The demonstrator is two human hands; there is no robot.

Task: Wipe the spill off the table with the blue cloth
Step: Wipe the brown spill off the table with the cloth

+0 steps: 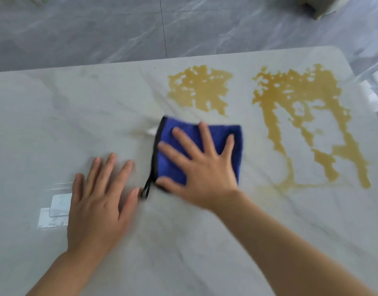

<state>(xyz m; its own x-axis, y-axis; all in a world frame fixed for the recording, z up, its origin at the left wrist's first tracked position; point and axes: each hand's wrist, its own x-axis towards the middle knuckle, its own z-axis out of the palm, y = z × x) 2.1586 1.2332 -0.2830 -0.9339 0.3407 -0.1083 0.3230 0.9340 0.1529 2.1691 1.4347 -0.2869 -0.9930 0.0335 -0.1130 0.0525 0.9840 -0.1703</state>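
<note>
While the frame is motion-blurred, its contents list as follows. Item one: blue cloth [207,146], folded, black-edged on its left side, with a thin black loop [147,189] trailing from its near-left corner; it lies flat on the table [55,116], near the middle. Item two: right hand [202,167], palm down on the cloth, fingers straight and spread, pressing it to the surface. Item three: left hand [98,197], flat on the bare tabletop just left of the cloth, fingers extended and slightly apart, holding nothing; its thumb tip sits beside the loop, contact possibly made but not clear. Item four: spill [299,116], yellow-brown liquid in two broken patches, one beyond the cloth, the larger to its right, neither under the cloth. Item five: grey marbled floor [98,28] beyond the table's far edge.
</note>
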